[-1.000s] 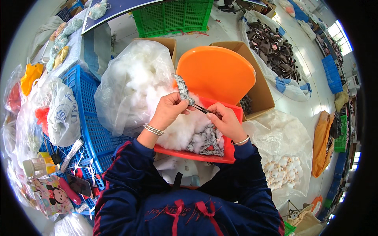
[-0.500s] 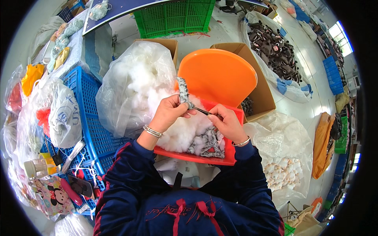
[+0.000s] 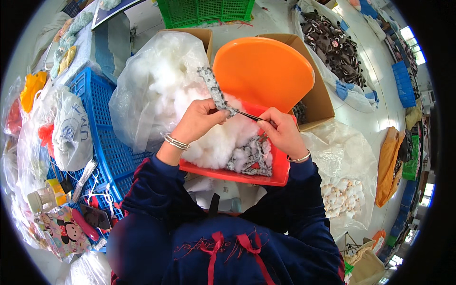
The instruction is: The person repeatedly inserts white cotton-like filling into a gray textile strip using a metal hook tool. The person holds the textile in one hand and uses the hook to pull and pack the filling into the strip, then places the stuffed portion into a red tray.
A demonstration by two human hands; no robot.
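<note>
My left hand [image 3: 197, 122] pinches the lower part of a narrow grey fluffy fabric piece [image 3: 214, 88], which sticks up and leans to the left. In my right hand [image 3: 286, 134] is a thin dark pair of tweezers [image 3: 249, 116]; its tip meets the lower end of the fabric piece. Whether the tip is inside the piece or only against it, I cannot tell. Below both hands is a red plastic tray [image 3: 228, 176] with white stuffing [image 3: 206, 149] and more grey fluffy pieces [image 3: 251, 159] in it.
An orange rounded panel [image 3: 263, 71] rises behind the tray. A clear bag of stuffing [image 3: 159, 85] stands at left, beside a blue crate [image 3: 107, 137]. Cardboard box [image 3: 316, 102] and plastic bag of small pale pieces [image 3: 342, 199] are at right; a green crate [image 3: 204, 12] is farther off.
The fabric piece has tipped to the left, and more of its length shows above my left hand. My right hand has moved slightly right with the tweezers. The whole view has shifted a little.
</note>
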